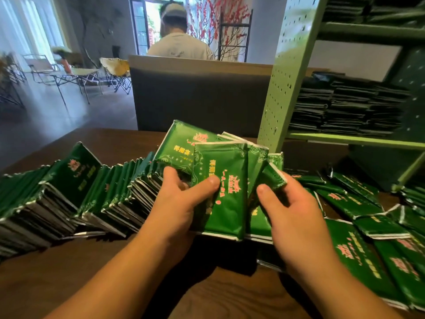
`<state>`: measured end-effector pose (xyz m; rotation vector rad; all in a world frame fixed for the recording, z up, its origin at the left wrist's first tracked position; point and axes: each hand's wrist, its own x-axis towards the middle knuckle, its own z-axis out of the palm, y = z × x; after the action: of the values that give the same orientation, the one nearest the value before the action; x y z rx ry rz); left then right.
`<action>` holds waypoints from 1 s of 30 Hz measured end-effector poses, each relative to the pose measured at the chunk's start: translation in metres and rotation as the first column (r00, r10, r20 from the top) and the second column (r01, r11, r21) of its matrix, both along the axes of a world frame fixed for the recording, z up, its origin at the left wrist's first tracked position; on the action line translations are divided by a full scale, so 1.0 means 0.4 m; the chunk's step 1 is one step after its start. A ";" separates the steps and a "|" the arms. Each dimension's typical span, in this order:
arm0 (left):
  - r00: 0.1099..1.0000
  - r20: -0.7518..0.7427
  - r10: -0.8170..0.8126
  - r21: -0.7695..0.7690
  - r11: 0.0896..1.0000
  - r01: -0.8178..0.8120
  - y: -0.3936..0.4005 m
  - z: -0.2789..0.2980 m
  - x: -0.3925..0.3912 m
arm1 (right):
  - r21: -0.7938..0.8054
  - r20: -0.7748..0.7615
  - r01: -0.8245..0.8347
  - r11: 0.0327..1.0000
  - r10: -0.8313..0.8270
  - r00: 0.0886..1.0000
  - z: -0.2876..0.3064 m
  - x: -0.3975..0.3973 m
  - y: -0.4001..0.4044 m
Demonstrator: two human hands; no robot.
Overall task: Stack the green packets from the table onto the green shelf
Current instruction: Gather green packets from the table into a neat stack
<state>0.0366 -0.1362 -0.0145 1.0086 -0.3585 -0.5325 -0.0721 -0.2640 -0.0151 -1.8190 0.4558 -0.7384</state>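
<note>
Both my hands hold a fanned bundle of green packets (225, 180) upright above the brown table (92, 272). My left hand (181, 203) grips the bundle from the left, thumb across the front packet. My right hand (292, 212) grips the bundle's right side. A long leaning row of green packets (76, 194) runs along the table to the left. Loose packets (368, 249) lie scattered flat on the right. The green shelf (289, 72) stands at the right, with dark stacks of packets (349, 107) on its boards.
A grey partition (200, 97) stands behind the table, and a person in a cap sits beyond it with their back turned (177, 42). Folding chairs and a small table (76, 72) fill the room at far left.
</note>
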 end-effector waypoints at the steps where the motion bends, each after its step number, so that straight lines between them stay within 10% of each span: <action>1: 0.999 0.028 -0.025 0.024 0.999 0.025 0.002 -0.005 0.002 | 0.005 0.027 0.046 0.999 -0.046 0.999 0.004 0.001 -0.007; 13: 0.922 0.332 -0.199 0.308 0.947 0.093 0.007 -0.025 -0.012 | 0.168 -0.054 0.091 0.982 -0.083 0.995 0.021 -0.008 0.010; 25: 0.966 0.253 0.058 0.193 0.975 -0.110 -0.010 0.005 -0.048 | -0.042 -0.045 -0.114 0.993 0.112 0.993 -0.009 -0.007 0.031; 30: 0.871 0.398 0.288 0.325 0.844 -0.427 0.000 -0.005 -0.025 | 0.069 0.034 -0.072 0.995 0.070 0.997 -0.006 -0.007 0.020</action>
<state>0.0264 -0.1364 -0.0164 1.5428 -0.3515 -0.0775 -0.0749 -0.2559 -0.0174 -1.7462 0.3896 -0.6926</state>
